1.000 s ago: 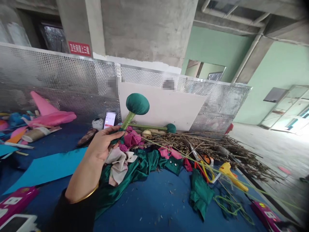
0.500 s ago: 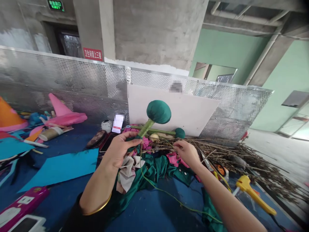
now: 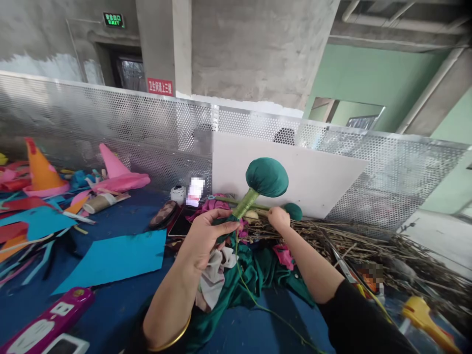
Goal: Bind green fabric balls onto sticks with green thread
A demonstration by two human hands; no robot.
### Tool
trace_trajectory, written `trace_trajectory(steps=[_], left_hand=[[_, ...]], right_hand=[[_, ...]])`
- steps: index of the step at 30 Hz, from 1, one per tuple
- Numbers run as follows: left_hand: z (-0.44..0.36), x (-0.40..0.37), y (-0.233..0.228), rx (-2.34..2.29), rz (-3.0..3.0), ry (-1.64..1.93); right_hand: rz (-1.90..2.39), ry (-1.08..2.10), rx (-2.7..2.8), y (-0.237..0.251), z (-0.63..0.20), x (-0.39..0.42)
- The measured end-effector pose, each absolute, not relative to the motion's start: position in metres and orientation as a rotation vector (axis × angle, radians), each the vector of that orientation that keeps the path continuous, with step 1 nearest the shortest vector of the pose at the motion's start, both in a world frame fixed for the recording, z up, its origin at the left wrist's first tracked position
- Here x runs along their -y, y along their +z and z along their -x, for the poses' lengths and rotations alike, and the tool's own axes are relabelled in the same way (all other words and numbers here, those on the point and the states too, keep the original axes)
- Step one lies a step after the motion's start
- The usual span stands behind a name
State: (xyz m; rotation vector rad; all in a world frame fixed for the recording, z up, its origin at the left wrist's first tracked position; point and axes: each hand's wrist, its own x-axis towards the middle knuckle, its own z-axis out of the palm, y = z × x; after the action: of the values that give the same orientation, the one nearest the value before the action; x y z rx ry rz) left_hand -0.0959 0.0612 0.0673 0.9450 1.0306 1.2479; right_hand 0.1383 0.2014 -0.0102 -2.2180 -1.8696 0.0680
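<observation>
Left hand pinches fabric mushroom by its wrapped stem; right hand closed on green thread. Looks light, soft-capped; hold at stiff stem.

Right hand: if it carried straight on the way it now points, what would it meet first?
Probably the second green fabric mushroom, lying just past the right hand by the dry twigs; beyond it leans the white board. Depth is unclear, so this is a judgement.
</observation>
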Motion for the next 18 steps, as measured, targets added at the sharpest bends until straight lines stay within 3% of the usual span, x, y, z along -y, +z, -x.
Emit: trace_trajectory(steps=[18], left_hand=[[0.092, -0.061, 0.068, -1.002, -0.968, 1.298]], right_hand=[[1.367, -0.294, 1.253, 0.096, -0.206, -0.105]])
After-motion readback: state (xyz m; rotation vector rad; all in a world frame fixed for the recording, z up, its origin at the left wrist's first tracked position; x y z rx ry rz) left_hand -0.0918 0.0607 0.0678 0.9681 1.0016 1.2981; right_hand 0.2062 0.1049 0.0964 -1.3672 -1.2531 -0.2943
